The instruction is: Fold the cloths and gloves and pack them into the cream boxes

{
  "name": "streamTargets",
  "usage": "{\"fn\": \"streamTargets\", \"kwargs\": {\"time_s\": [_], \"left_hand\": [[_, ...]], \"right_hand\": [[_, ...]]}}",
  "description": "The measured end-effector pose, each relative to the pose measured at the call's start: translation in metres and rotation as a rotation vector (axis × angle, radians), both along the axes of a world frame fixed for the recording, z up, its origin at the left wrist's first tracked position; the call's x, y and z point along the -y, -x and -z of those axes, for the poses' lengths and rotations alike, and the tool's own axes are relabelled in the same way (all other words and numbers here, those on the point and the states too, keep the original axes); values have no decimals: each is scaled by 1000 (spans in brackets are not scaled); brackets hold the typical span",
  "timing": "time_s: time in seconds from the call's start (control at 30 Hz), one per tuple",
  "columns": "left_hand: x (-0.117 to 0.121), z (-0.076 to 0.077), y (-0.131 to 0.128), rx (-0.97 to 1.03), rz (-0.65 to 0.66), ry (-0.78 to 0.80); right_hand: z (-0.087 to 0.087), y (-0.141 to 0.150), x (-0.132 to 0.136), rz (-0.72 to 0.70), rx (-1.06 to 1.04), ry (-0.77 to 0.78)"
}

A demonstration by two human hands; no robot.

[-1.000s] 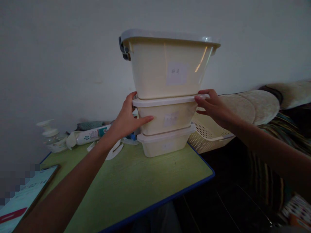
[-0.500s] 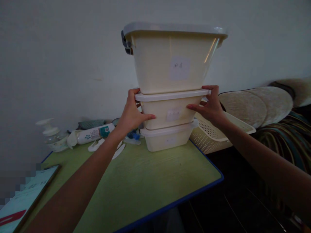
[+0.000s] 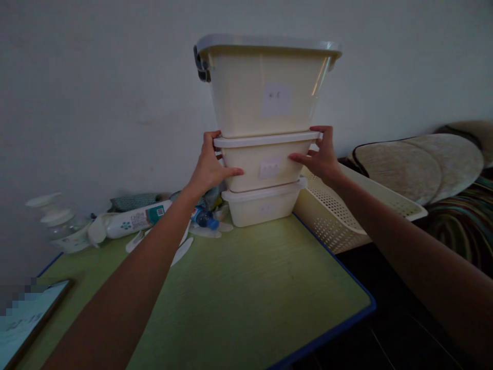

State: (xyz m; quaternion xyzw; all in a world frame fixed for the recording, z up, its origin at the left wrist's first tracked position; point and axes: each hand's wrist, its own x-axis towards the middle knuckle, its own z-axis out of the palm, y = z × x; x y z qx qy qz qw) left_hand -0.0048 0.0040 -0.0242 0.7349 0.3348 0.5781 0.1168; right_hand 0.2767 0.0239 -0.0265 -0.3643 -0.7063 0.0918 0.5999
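Note:
Three lidded cream storage boxes stand stacked at the table's back edge by the wall. My left hand [image 3: 213,164] grips the left side of the middle box [image 3: 250,162], thumb on its front and fingers at the lid rim. On the right side of that box, my right hand [image 3: 318,154] has the same kind of hold. The largest box [image 3: 234,95], with a paper label and a dark latch at its left, rests on the middle lid. Underneath is the bottom box [image 3: 250,209], sitting on the green table [image 3: 246,277]. Some fingertips are hidden behind the box.
A pump bottle [image 3: 63,226], a white bottle [image 3: 133,220] and a blue-capped bottle [image 3: 204,218] lie or stand along the back left. A tablet-like screen [image 3: 31,321] is at the left edge. Right of the table are a perforated basket [image 3: 339,216] and cushions [image 3: 404,169].
The view has shifted, so the table shows larger and the stack looks slightly smaller and higher. Both hands keep their hold on the middle box.

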Motion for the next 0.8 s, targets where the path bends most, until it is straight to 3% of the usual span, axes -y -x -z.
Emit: {"fn": "streamTargets", "kwargs": {"time_s": [0.27,0.8], "left_hand": [[-31,0,3,-30,13,17],[-73,3,11,-41,3,-26]], "right_hand": [[5,-1,-38,23,41,-11],[8,5,-80,10,56,-71]]}}
